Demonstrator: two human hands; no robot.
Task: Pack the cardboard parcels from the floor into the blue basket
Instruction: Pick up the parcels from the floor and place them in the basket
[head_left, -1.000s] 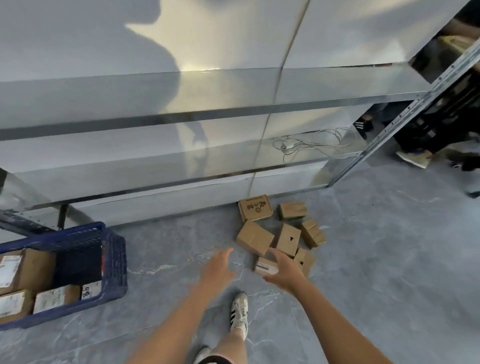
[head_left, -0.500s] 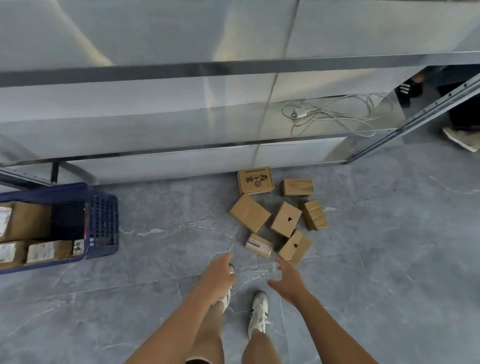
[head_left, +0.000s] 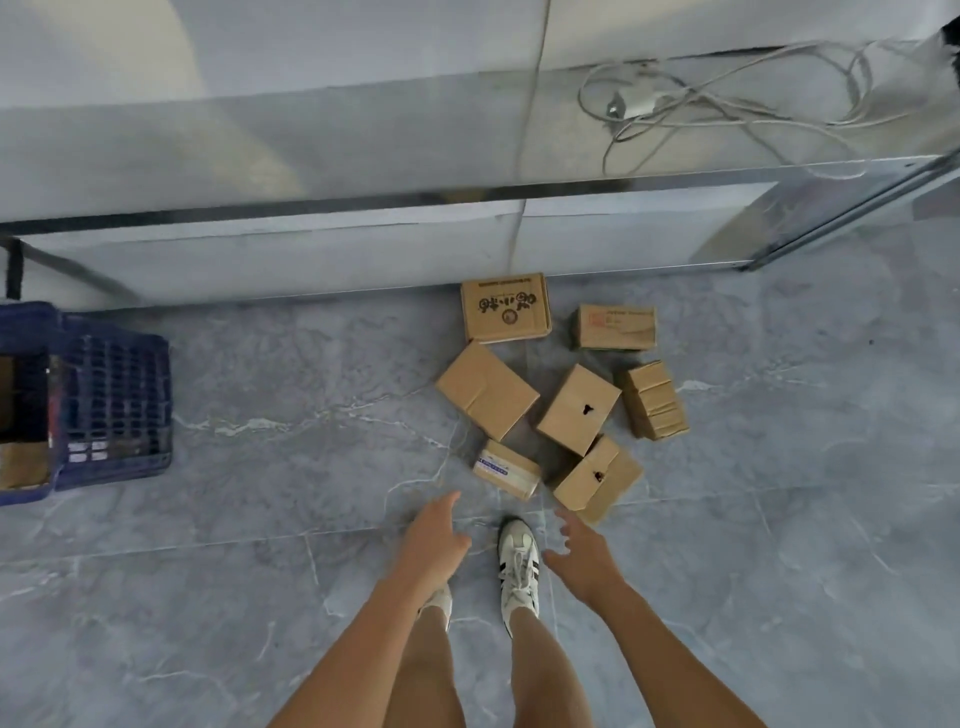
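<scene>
Seven cardboard parcels (head_left: 487, 391) counted, loose on the floor (head_left: 779, 519) at the foot of the metal shelf (head_left: 363, 150), none in hand. Checked against half a second earlier: same cluster, same order, nothing lifted or shifted. Found the view tipped further down and the blue basket (head_left: 114, 395) now at the left edge, partly cropped, well apart from the pile. Noted the left hand (head_left: 434, 535) empty, fingers loose and slightly bent, short of the small labelled parcel (head_left: 508, 467). Noted the right hand (head_left: 584, 556) empty too, fingers spread and relaxed, just short of the nearest plain parcel (head_left: 597, 478); a second earlier over the labelled one, now drawn back from it. No contact with any parcel by either hand.

Materials: brown card, rectangular, edges fairly crisp.
- Printed parcel (head_left: 506, 307): dark characters and a round mark, close against the shelf base.
- Red-labelled parcel (head_left: 615, 326): beside it, to the right.
- Taped parcel (head_left: 654, 400): wrinkled clear bands across it.
- Middle parcel (head_left: 579, 408): small dark keyhole-shaped mark on top.

Basket: blue plastic, open lattice walls, cardboard visible inside. Floor: glossy grey stone-look tile, white veins, thin joints. Shelf: dull reflective sheet metal, white cable (head_left: 631, 102) with its plug block in loose loops on top. White lace-up shoe (head_left: 517, 564) with dark stripes, between the hands.
</scene>
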